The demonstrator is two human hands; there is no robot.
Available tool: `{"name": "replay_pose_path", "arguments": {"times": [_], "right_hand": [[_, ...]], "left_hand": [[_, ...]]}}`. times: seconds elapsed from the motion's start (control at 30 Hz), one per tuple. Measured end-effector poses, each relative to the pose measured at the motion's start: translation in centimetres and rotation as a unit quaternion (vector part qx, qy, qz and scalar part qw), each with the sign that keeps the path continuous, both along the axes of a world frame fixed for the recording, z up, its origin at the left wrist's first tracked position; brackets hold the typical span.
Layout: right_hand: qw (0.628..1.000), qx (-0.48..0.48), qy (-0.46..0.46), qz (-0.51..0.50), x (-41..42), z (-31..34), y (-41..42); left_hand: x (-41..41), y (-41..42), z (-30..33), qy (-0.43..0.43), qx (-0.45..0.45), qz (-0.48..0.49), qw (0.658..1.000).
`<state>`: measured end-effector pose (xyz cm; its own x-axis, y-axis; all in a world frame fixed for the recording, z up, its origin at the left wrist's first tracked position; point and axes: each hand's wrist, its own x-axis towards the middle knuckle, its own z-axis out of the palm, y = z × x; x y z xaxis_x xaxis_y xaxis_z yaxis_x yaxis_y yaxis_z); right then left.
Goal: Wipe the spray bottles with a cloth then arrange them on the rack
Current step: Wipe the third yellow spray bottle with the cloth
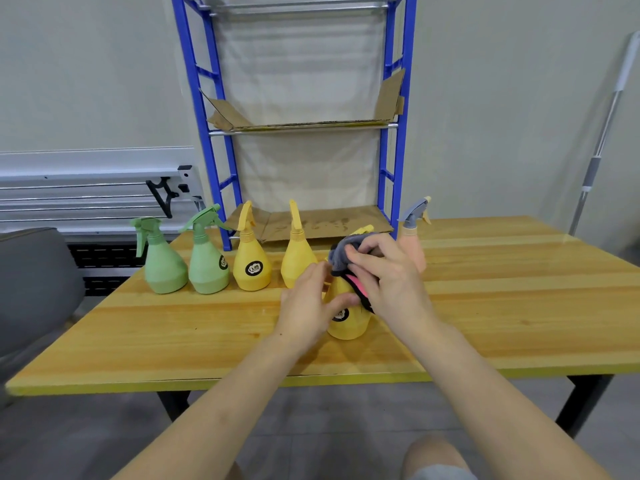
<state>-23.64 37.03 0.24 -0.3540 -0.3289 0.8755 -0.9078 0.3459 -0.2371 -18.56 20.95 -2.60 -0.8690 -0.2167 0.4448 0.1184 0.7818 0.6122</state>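
Pale wall behind; wooden table (485, 306) fills the middle of the frame, dark legs below. Blue metal rack (401, 133) stands at the far edge, centre top, its shelves lined with cardboard (311, 123).

Row of spray bottles along the table's far side, left to right: green bottle (162, 268), second green bottle (207, 268), yellow bottle (251, 266), second yellow bottle (298, 263). Peach bottle with grey trigger (414, 237) at right of centre, partly hidden by the hand.

Centre frame: a third yellow bottle, the held bottle (348, 323), upright on the table. Left hand (306, 306) curls round its left side, fingers on the body. Right hand (391, 282) presses a grey cloth (341, 254) with a pink patch against the bottle's neck and top, fingers curled over the cloth.

Mop handle (602, 133) leans at far right.
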Motion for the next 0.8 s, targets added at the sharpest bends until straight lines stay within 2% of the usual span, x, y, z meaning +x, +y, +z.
{"name": "replay_pose_path", "arguments": {"times": [0.37,0.43,0.57,0.7,0.8], "right_hand": [[0.997,0.034,-0.055,0.038,-0.1,-1.5,1.7],[0.999,0.017,-0.046,0.01,-0.1,-1.2,2.3],[0.995,-0.083,0.007,-0.06,-0.8,-0.3,2.0],[0.995,-0.09,0.02,-0.045,-0.6,-0.3,0.1],[0.996,-0.068,-0.034,-0.039,-0.7,-1.9,0.4]], "left_hand": [[-0.1,-0.2,0.5,-0.027,-0.009,-0.004,1.0],[0.0,-0.2,0.4,-0.028,-0.002,0.002,1.0],[0.1,0.1,0.4,-0.019,0.002,0.013,1.0],[0.0,0.1,0.3,-0.02,0.0,0.008,1.0],[0.0,-0.2,0.2,-0.019,0.001,0.003,1.0]]}}
